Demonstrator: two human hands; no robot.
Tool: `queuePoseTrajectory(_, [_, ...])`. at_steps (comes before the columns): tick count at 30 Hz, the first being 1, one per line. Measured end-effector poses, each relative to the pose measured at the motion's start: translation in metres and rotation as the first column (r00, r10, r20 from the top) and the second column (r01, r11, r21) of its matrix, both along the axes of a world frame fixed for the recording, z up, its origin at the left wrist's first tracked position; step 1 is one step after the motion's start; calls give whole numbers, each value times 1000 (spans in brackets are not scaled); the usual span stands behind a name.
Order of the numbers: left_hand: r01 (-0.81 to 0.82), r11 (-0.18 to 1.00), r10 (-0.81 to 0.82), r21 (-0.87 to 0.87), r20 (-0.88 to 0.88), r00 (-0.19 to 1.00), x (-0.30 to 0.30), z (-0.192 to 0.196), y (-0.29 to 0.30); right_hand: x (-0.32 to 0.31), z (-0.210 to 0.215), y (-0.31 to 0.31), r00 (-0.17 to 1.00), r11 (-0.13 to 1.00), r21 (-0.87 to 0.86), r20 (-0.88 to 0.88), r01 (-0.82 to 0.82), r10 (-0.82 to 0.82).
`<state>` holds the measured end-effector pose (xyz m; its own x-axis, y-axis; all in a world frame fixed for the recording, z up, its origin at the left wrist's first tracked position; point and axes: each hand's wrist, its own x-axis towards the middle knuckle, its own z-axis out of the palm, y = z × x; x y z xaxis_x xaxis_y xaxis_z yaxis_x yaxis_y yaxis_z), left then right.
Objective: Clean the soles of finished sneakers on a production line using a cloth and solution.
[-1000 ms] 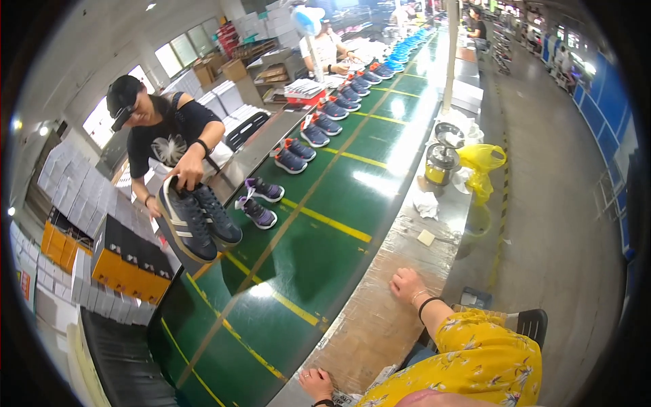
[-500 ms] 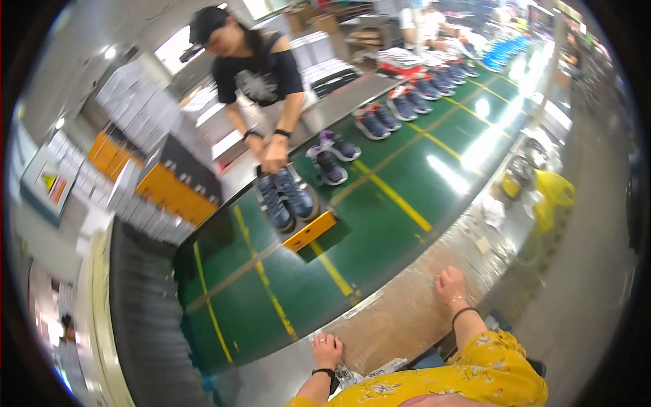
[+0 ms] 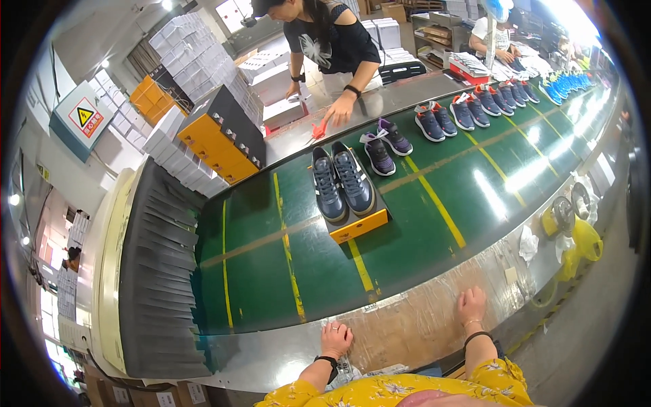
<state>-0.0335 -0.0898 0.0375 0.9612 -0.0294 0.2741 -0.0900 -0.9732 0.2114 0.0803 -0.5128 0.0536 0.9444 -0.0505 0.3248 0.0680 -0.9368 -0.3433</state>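
My left hand (image 3: 336, 338) rests on the metal ledge along the belt, beside the left end of a taped brown cardboard sheet (image 3: 400, 322). Toward that sheet's right end lies my right hand (image 3: 470, 305), palm down. Both hands hold nothing, their fingers loosely spread. Beyond them, on the green conveyor belt (image 3: 261, 271), a pair of dark blue sneakers (image 3: 352, 180) with white stripes sits on a shoebox (image 3: 361, 225) with an orange end. A purple and black pair (image 3: 380, 159) stands just right of it.
Across the belt a co-worker (image 3: 325, 47) leans in, one hand near a red object (image 3: 319, 129). More sneakers (image 3: 475, 108) line the belt's far side. Dark strips curtain a tunnel (image 3: 163, 271) at left. A yellow plastic bag (image 3: 584, 244) and tape rolls (image 3: 559, 214) are at right.
The co-worker has let go of the dark blue sneakers and drawn back from them. My view has shifted, while my hands stay resting on the ledge.
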Motion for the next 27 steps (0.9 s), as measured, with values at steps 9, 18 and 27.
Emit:
queuePoseTrajectory(9, [6, 1000, -7, 25, 33, 999, 0, -2, 0, -5, -12, -4, 1000, 999, -45, -14, 5, -6])
queuePoseTrajectory(18, [3, 998, -4, 57, 20, 1000, 2, 4, -4, -1, -8, -8, 1000, 999, 25, -5, -21, 21])
queuePoseTrajectory(27, [-35, 999, 36, 33, -32, 999, -1, 4, -6, 0, -4, -8, 1000, 999, -22, -8, -29, 29])
